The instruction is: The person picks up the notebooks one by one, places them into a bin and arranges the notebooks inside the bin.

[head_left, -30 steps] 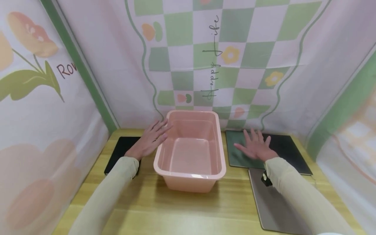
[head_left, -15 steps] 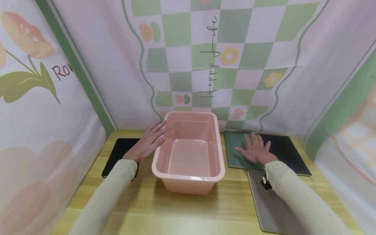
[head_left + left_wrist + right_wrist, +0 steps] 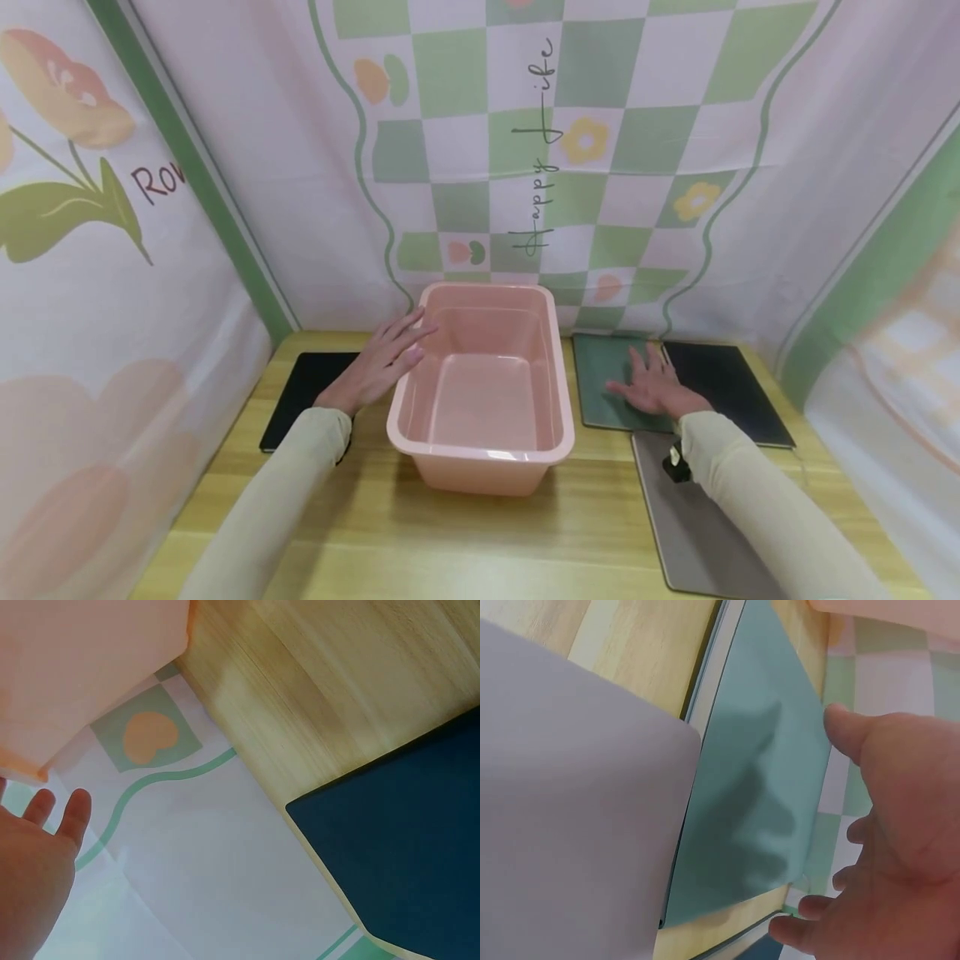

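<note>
A pink plastic basin [image 3: 483, 477] stands on the wooden table. At its left rim is my left hand [image 3: 378, 367], fingers extended and overlapping the rim in the head view; nothing is in its grip. In the left wrist view, the fingertips [image 3: 76, 806] show just below the basin's corner [image 3: 90, 667]. My right hand [image 3: 656, 390] hovers palm down over a green notebook [image 3: 600, 400], thumb spread from the fingers, and casts a shadow on the cover [image 3: 742, 802]. A grey-brown notebook [image 3: 675, 525] lies under the right forearm, its corner meeting the green one.
A black notebook [image 3: 727, 392] lies to the right of the green one. Another dark notebook [image 3: 300, 392] is at the table's left, behind the left wrist. Printed fabric [image 3: 525, 167] hangs close behind the table [image 3: 450, 550] and along both sides.
My right hand's fingers have drawn closer together and dipped slightly over the green notebook. The left hand stays at the basin's rim. The head view has shifted slightly.
</note>
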Demonstrator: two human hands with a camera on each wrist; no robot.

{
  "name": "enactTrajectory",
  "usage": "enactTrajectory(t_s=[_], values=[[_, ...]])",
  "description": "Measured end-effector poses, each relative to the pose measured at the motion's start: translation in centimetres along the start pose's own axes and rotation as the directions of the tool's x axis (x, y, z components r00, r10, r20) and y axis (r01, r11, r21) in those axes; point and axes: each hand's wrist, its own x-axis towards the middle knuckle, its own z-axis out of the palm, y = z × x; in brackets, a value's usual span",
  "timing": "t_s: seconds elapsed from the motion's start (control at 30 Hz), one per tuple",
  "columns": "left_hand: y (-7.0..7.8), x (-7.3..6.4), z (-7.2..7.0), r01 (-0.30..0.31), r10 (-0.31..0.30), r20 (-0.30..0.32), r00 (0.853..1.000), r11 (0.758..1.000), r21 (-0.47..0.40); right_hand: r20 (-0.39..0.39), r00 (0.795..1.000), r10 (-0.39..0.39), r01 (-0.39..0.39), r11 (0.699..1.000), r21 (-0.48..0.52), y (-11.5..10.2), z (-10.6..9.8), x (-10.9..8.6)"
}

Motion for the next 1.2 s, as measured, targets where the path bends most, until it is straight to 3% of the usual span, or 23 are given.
enactTrajectory(t_s=[0.27, 0.47, 0.67, 0.83, 1.2], values=[[0.08, -0.03, 0.12, 0.009, -0.009, 0.004, 1.000, 1.000, -0.009, 0.063, 0.996, 0.067, -0.067, 0.998, -0.001, -0.13, -0.38, -0.48], [0.27, -0.13, 0.16, 0.015, -0.015, 0.001, 1.000, 0.999, -0.029, 0.106, 0.993, 0.053, -0.046, 0.996, -0.073, 0.02, -0.74, -0.70], [0.24, -0.18, 0.16, 0.017, -0.018, -0.009, 1.000, 1.000, -0.021, 0.164, 0.984, 0.065, -0.052, 0.995, -0.079, 0.16, -0.90, -0.65], [0.09, -0.22, 0.27, 0.026, -0.026, -0.008, 1.000, 1.000, -0.016, 0.142, 0.986, 0.087, -0.071, 0.991, -0.113, 0.18, -0.83, -0.36], [0.26, -0.30, 0.12, 0.049, -0.049, 0.002, 0.999, 0.999, -0.016, 0.119, 0.977, 0.174, -0.171, 0.985, -0.036, 0.71, -0.70, 0.08]])
